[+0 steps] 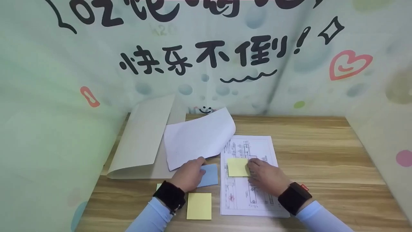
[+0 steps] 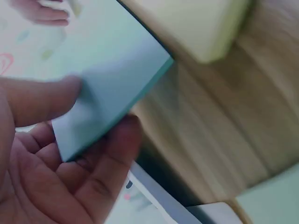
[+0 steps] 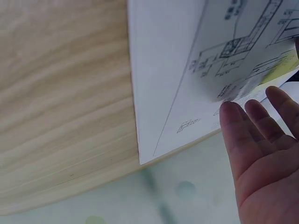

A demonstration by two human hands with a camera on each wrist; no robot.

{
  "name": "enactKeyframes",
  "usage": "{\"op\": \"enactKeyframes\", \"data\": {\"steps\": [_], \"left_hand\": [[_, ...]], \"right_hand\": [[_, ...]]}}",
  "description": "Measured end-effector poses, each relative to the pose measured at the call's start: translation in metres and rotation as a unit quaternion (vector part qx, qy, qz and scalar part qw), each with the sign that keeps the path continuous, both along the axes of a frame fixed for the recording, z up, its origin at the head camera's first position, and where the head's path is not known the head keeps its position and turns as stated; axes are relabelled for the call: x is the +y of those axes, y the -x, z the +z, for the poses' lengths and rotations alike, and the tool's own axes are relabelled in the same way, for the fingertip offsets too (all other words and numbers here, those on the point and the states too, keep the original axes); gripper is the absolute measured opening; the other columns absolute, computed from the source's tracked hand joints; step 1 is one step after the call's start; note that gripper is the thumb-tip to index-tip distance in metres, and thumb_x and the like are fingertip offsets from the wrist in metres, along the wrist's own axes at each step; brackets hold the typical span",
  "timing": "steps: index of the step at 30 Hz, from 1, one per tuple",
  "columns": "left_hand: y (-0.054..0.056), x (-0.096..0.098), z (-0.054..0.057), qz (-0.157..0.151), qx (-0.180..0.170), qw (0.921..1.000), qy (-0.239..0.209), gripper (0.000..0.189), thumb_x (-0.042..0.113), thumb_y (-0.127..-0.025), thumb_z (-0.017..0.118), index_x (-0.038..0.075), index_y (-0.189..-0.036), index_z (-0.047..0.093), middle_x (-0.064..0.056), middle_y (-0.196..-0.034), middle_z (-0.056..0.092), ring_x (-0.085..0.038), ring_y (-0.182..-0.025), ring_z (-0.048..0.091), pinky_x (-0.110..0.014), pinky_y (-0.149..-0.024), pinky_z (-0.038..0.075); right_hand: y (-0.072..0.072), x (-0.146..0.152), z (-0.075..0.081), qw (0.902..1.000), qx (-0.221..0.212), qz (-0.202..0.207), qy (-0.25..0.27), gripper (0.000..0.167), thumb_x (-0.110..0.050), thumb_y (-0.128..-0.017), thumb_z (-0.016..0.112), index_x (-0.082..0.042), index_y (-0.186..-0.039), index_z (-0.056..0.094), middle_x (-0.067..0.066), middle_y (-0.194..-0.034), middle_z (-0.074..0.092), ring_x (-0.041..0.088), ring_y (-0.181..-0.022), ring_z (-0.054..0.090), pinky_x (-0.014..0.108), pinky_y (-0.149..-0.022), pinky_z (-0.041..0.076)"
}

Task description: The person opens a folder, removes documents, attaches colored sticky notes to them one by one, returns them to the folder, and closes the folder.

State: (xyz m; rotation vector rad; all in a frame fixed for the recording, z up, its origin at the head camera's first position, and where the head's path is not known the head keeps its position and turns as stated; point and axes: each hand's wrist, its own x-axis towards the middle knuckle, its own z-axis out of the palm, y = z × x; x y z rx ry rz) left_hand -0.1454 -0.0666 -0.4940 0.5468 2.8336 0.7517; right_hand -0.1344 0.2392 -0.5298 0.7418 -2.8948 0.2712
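Observation:
My left hand point(image 1: 189, 174) pinches a blue sticky note pad point(image 1: 208, 175) by its left end, thumb on top and fingers beneath, as the left wrist view shows. To the right lies a stack of printed drawing sheets point(image 1: 236, 199). A yellow sticky note point(image 1: 237, 167) is on the upper part of the top sheet. My right hand point(image 1: 268, 175) is at that note's right edge, its fingers fairly straight over the sheet in the right wrist view. Below the blue pad lies a yellow sticky note pad point(image 1: 199, 206).
Behind my left hand lies a blank white sheet point(image 1: 199, 138), partly over an opened cream folder point(image 1: 141, 138). A pale green piece point(image 1: 158, 186) peeks out by my left wrist. Printed fabric point(image 1: 206, 90) encloses the wooden table point(image 1: 325, 161) at the back and sides.

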Motion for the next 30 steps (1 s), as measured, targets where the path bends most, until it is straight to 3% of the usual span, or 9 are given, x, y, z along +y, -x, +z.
{"op": "enactKeyframes", "data": {"steps": [4,8,14,21,22,24,26,28,30], "left_hand": [[-0.001,0.005,0.006,0.015,-0.004,0.9984,-0.055,0.023,0.015,-0.102,0.059,0.01,-0.124,0.064,-0.01,-0.117,0.073,-0.023,-0.108,0.067,-0.043,-0.095,0.054],[-0.004,0.014,0.006,0.023,-0.021,0.9939,-0.106,0.026,0.017,-0.102,0.061,0.012,-0.127,0.066,-0.006,-0.119,0.073,-0.018,-0.106,0.066,-0.042,-0.095,0.055],[-0.007,0.03,0.003,0.001,-0.068,0.9837,-0.166,0.028,0.021,-0.102,0.062,0.012,-0.127,0.068,-0.004,-0.123,0.072,-0.016,-0.106,0.067,-0.04,-0.093,0.056],[-0.011,0.045,0.0,-0.011,-0.107,0.9698,-0.219,0.028,0.021,-0.101,0.064,0.01,-0.125,0.069,-0.009,-0.127,0.069,-0.021,-0.113,0.065,-0.043,-0.098,0.054],[-0.012,0.047,-0.001,-0.005,-0.121,0.9642,-0.236,0.028,0.021,-0.101,0.064,0.01,-0.126,0.068,-0.009,-0.125,0.069,-0.021,-0.111,0.066,-0.041,-0.096,0.054],[-0.013,0.048,-0.003,0.006,-0.169,0.9416,-0.291,0.028,0.019,-0.103,0.06,0.008,-0.128,0.064,-0.012,-0.123,0.07,-0.022,-0.106,0.069,-0.038,-0.091,0.057],[-0.015,0.05,-0.004,0.017,-0.227,0.9108,-0.345,0.029,0.016,-0.105,0.055,0.006,-0.132,0.059,-0.015,-0.123,0.07,-0.024,-0.106,0.071,-0.037,-0.089,0.059],[-0.017,0.051,-0.005,0.024,-0.288,0.871,-0.398,0.032,0.011,-0.107,0.048,0.002,-0.137,0.052,-0.02,-0.121,0.071,-0.029,-0.105,0.073,-0.038,-0.087,0.061],[-0.02,0.053,-0.007,0.027,-0.322,0.8476,-0.421,0.033,0.009,-0.108,0.043,0.0,-0.139,0.05,-0.021,-0.121,0.07,-0.03,-0.107,0.073,-0.039,-0.088,0.061]], "right_hand": [[-0.004,-0.006,0.008,0.9982,0.057,0.012,0.018,0.045,-0.022,-0.086,0.082,-0.01,-0.127,0.066,0.007,-0.133,0.066,0.025,-0.119,0.068,0.039,-0.096,0.058],[-0.011,-0.02,0.022,0.9902,0.115,0.064,0.047,0.04,-0.027,-0.086,0.081,-0.015,-0.121,0.068,0.003,-0.131,0.067,0.02,-0.118,0.067,0.036,-0.096,0.058],[-0.026,-0.038,0.031,0.9785,0.096,0.177,0.045,0.048,-0.043,-0.083,0.083,-0.017,-0.12,0.066,0.005,-0.153,0.052,0.024,-0.139,0.053,0.042,-0.11,0.049],[-0.031,-0.038,0.024,0.9731,0.109,0.197,0.048,0.045,-0.037,-0.078,0.087,-0.016,-0.112,0.066,0.005,-0.154,0.052,0.027,-0.139,0.053,0.043,-0.11,0.049],[-0.031,-0.037,0.023,0.9729,0.112,0.195,0.052,0.045,-0.035,-0.077,0.088,-0.016,-0.112,0.066,0.006,-0.153,0.053,0.027,-0.137,0.055,0.043,-0.109,0.05],[-0.031,-0.033,0.022,0.9743,0.113,0.186,0.059,0.045,-0.034,-0.077,0.088,-0.016,-0.111,0.065,0.005,-0.151,0.055,0.026,-0.135,0.057,0.042,-0.107,0.051],[-0.03,-0.031,0.022,0.9768,0.108,0.171,0.072,0.043,-0.033,-0.077,0.088,-0.016,-0.11,0.066,0.006,-0.149,0.056,0.026,-0.133,0.058,0.042,-0.106,0.052],[-0.03,-0.028,0.022,0.9808,0.093,0.152,0.079,0.042,-0.035,-0.078,0.087,-0.017,-0.11,0.067,0.005,-0.149,0.056,0.024,-0.133,0.058,0.04,-0.106,0.052],[-0.03,-0.026,0.023,0.9847,0.069,0.136,0.084,0.041,-0.038,-0.08,0.086,-0.018,-0.11,0.068,0.004,-0.149,0.056,0.023,-0.133,0.058,0.039,-0.106,0.052]]}}
